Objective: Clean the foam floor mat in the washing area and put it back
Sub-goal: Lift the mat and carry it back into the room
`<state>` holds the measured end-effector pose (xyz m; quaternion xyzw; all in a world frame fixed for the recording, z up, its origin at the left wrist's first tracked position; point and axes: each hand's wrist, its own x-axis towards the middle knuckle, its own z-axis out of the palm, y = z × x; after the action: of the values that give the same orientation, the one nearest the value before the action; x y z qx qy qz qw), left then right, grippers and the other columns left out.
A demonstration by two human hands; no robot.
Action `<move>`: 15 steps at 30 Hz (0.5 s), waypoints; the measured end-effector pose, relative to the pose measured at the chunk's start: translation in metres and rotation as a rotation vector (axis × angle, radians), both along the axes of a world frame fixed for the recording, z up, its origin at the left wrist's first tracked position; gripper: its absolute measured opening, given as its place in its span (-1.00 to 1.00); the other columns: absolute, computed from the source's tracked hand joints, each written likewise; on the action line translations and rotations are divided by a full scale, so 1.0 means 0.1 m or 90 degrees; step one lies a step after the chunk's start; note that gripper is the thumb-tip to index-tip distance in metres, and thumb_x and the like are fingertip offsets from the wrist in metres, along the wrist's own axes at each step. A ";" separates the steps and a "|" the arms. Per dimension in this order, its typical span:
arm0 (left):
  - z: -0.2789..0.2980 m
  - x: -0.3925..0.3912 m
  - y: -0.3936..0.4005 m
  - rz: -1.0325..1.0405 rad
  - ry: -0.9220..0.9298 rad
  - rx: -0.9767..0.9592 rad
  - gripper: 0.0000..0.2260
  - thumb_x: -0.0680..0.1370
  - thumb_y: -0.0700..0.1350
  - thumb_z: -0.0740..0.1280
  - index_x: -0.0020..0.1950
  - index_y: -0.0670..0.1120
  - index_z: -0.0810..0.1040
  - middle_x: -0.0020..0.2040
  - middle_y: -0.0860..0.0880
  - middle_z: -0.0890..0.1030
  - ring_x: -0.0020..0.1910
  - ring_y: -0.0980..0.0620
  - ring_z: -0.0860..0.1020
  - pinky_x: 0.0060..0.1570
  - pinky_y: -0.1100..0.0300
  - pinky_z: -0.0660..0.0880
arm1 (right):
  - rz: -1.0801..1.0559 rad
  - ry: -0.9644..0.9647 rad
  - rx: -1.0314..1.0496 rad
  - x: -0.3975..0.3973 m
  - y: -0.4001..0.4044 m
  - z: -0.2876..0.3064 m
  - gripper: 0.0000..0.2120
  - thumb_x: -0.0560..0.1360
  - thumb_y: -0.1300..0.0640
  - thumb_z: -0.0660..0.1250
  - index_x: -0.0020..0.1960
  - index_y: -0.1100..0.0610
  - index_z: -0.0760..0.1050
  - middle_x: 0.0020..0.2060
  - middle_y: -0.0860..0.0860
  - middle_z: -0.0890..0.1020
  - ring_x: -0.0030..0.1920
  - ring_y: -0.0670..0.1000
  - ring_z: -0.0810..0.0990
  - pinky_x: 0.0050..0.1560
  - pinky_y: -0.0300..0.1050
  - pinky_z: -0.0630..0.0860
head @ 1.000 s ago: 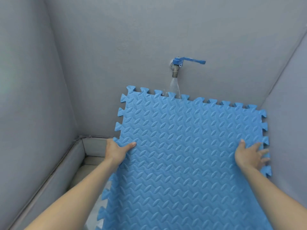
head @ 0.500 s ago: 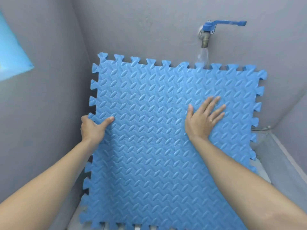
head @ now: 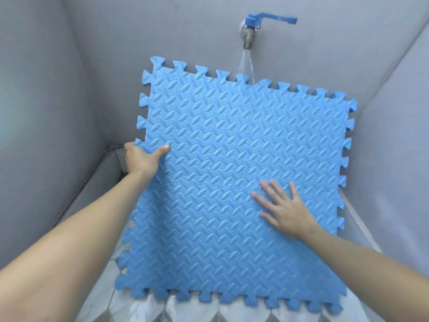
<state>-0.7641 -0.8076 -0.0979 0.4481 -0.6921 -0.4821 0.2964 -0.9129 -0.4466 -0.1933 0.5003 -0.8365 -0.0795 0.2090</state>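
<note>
A blue foam floor mat [head: 222,159] with puzzle-tooth edges stands nearly upright in front of me, leaning toward the back wall. My left hand [head: 141,159] grips its left edge, thumb on the front face. My right hand [head: 282,210] lies flat on the lower right of the mat's face, fingers spread. Above the mat's top edge, a blue-handled tap [head: 253,26] on the wall runs water [head: 247,66], which falls behind the top teeth.
Grey walls close in on the left, back and right. A low grey ledge [head: 102,173] runs along the left wall. Patterned floor tiles [head: 185,310] show below the mat's bottom edge.
My right hand has slid down and to the right over the mat's face. The view has shifted, so the mat and tap sit further right and its bottom edge shows. My left hand keeps its grip.
</note>
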 end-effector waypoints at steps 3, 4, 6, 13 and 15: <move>0.01 0.00 0.04 -0.008 0.007 -0.010 -0.16 0.33 0.13 0.54 0.39 -0.24 0.22 0.31 -0.17 0.42 0.28 -0.16 0.41 0.19 0.02 0.37 | -0.435 -0.252 -0.389 -0.35 0.08 0.62 -0.38 0.64 -0.17 0.03 0.61 -0.06 -0.12 0.60 0.00 -0.13 0.58 0.21 -0.17 0.51 0.27 0.00; -0.01 0.02 0.05 -0.010 0.002 -0.006 -0.16 0.33 0.12 0.54 0.40 -0.25 0.21 0.32 -0.18 0.42 0.29 -0.18 0.40 0.20 0.01 0.36 | -0.485 -0.307 -0.439 -0.36 -0.03 0.77 -0.36 0.64 -0.16 0.04 0.61 0.00 -0.12 0.60 0.01 -0.15 0.58 0.22 -0.18 0.53 0.21 -0.04; -0.04 0.03 0.10 -0.011 -0.011 0.002 -0.15 0.32 0.12 0.54 0.40 -0.26 0.22 0.32 -0.21 0.43 0.29 -0.20 0.41 0.20 -0.01 0.36 | -0.449 -0.327 -0.406 -0.27 -0.45 0.89 -0.34 0.63 -0.15 0.07 0.61 0.02 -0.10 0.60 0.05 -0.12 0.58 0.23 -0.15 0.55 0.17 -0.07; 0.01 0.05 0.13 -0.018 0.001 0.010 -0.17 0.30 0.10 0.56 0.36 -0.28 0.25 0.25 -0.24 0.48 0.23 -0.23 0.45 0.16 -0.05 0.41 | -0.121 -0.187 -0.564 0.17 -1.90 2.05 -0.18 0.43 0.36 0.14 0.59 0.19 -0.18 0.60 0.10 -0.14 0.59 0.11 -0.17 0.57 0.09 -0.11; 0.04 0.07 0.13 -0.017 -0.005 0.012 -0.18 0.31 0.10 0.56 0.35 -0.28 0.25 0.26 -0.23 0.46 0.24 -0.22 0.44 0.17 -0.05 0.40 | -0.159 -0.047 -0.603 0.04 -1.98 2.47 -0.15 0.38 0.39 0.15 0.58 0.25 -0.17 0.59 0.15 -0.12 0.59 0.13 -0.14 0.56 0.07 -0.13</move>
<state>-0.7566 -0.7947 -0.0941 0.4433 -0.6947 -0.4908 0.2828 -0.9084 -0.6450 0.0539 0.2482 -0.8412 0.3029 0.3728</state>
